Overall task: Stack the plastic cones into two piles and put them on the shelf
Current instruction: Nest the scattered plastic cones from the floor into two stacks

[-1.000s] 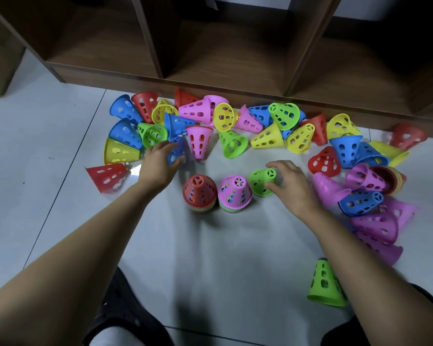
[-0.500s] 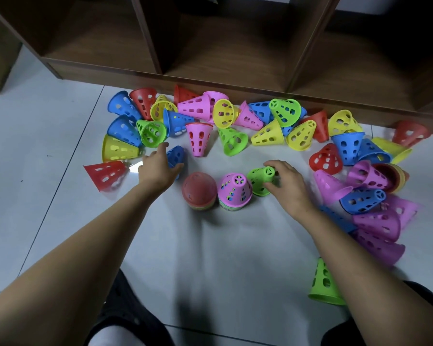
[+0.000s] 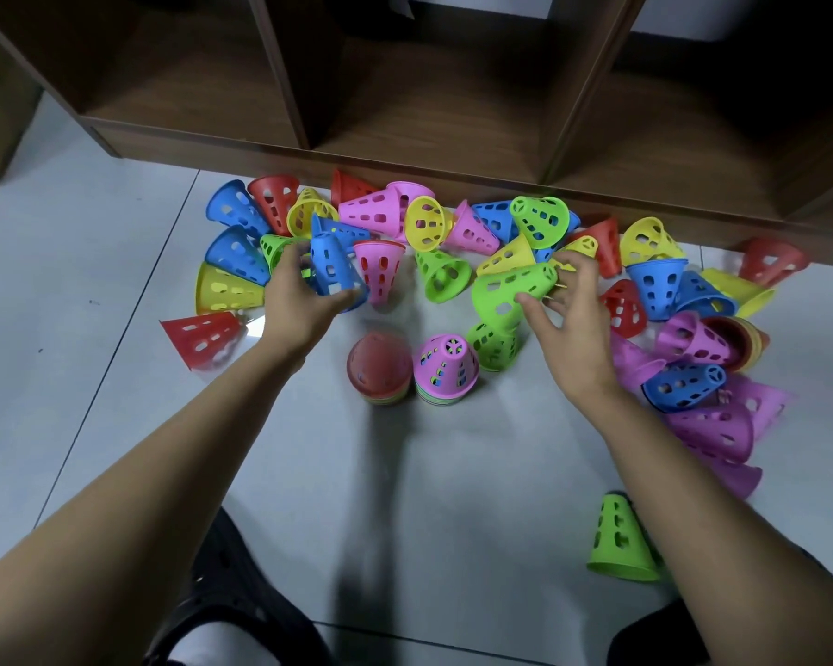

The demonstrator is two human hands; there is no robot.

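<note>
Just beyond the red-topped pile point(image 3: 380, 367) and pink-topped pile point(image 3: 446, 365) on the floor, left hand point(image 3: 299, 305) grips a blue cone point(image 3: 333, 264), right hand point(image 3: 573, 338) a green cone point(image 3: 506, 290): turn both wide-end down, seat them squarely.

Left pile point(image 3: 380, 372) beside right pile point(image 3: 446, 370); loose cones point(image 3: 378, 211) behind; shelf point(image 3: 429, 122) beyond.

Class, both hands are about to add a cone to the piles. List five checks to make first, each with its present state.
1. Left hand grips blue cone: ok.
2. Right hand holds green cone: ok.
3. Red-topped pile and pink-topped pile upright: ok.
4. Held green cone wide end down: not ok, it lies sideways.
5. Loose green cone apart from pink-topped pile: cannot tell.
</note>
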